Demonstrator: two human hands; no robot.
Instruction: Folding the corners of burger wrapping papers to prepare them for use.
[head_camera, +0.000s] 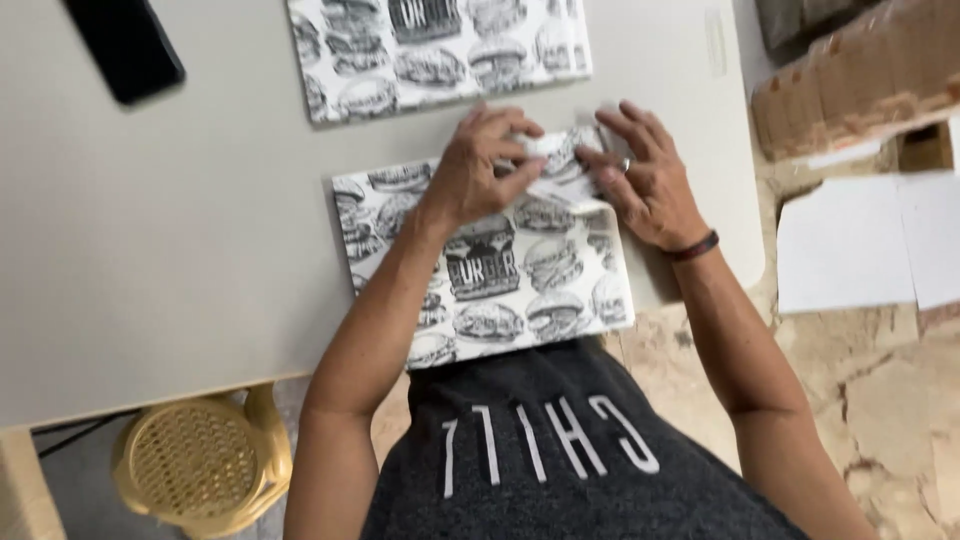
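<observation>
Left hand (478, 165) pinching folded top corner of burger-print paper sheet (500, 275), centre frame on grey table (150, 250); right hand (645, 180) fingers spread flat, pressing the fold; second printed sheet (440, 50) top centre; black phone (125, 45) upper left; yellow stool (200, 460) lower left.

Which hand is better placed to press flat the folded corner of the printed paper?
Probably the left hand: its fingers already pinch the folded corner of the printed paper. The right hand lies flat beside the fold, steadying the sheet on the table.
</observation>
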